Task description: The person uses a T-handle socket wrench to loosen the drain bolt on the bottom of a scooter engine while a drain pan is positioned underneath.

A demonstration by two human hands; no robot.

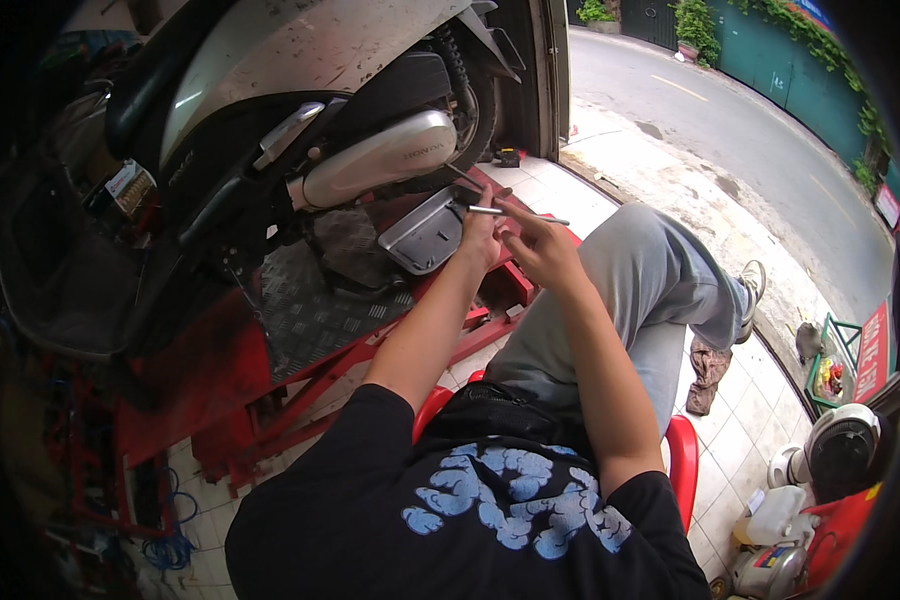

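Both my hands are close together in front of the scooter, above my raised knee. My right hand (544, 248) is closed around a slim silver rod (552, 219), pen-like in shape; its exact kind cannot be made out. My left hand (479, 238) is closed beside it, fingers pointing up toward the scooter. A thin dark rod (462, 175) shows just beyond the left fingertips; whether that hand holds it is unclear. Below and left of the hands lies a grey plastic tray or cover (422, 238) on the lift platform.
A grey and black scooter (300, 60) stands on a red lift (205, 395) with a dark tread plate (315, 315). I sit on a red chair (682, 455). Right are a brown cloth (708, 375), a fan (842, 445) and a plastic jug (775, 515). Beyond the doorway runs a street (730, 110).
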